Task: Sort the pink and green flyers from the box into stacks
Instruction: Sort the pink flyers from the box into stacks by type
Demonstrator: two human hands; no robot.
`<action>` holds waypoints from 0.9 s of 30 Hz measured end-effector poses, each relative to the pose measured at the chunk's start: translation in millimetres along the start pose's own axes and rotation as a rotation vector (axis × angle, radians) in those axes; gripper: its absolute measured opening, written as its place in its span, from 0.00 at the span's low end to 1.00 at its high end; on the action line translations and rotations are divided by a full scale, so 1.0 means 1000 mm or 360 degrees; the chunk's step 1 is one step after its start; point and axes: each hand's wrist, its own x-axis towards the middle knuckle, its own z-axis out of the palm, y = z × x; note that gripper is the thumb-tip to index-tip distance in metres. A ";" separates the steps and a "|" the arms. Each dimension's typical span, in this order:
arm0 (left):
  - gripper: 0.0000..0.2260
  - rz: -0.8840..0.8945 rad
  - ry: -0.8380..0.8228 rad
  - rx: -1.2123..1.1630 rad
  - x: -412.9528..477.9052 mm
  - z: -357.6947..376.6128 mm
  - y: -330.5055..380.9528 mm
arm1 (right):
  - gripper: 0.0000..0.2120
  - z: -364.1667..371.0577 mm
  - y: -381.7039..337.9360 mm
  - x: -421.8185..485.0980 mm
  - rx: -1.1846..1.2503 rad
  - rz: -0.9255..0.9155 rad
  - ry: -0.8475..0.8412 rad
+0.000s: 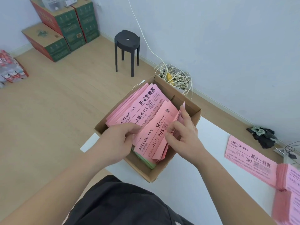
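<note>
An open cardboard box (186, 101) stands on the white table (186, 184), full of pink flyers (142, 104). A few green flyers (146, 160) show at the bottom near corner, under the pink ones. My left hand (116, 140) grips the left edge of a bundle of pink flyers (154, 137) inside the box. My right hand (183, 132) pinches the same bundle from its right side, fingers curled round its edge. A single pink flyer (248, 156) lies on the table to the right, and pink stacks (289, 192) sit at the right edge, blurred.
A black stool (127, 47) stands on the wooden floor beyond the box. A tangle of white cables (175, 77) lies by the wall. Green and red cartons (65, 28) are stacked in the far corner. Dark cloth (263, 135) lies at the table's far edge.
</note>
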 end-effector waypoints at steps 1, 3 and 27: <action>0.18 -0.0020 -0.0045 -0.0021 0.001 -0.002 0.000 | 0.06 0.000 0.000 0.000 0.0000 -0.0003 0.0000; 0.19 -0.0043 -0.0134 -0.0066 0.001 -0.002 0.002 | 0.06 0.001 0.000 0.001 0.0001 -0.0012 0.0009; 0.35 -0.0108 -0.0350 -0.0078 -0.003 0.036 0.041 | 0.18 -0.003 -0.005 0.004 0.0119 0.0065 -0.0020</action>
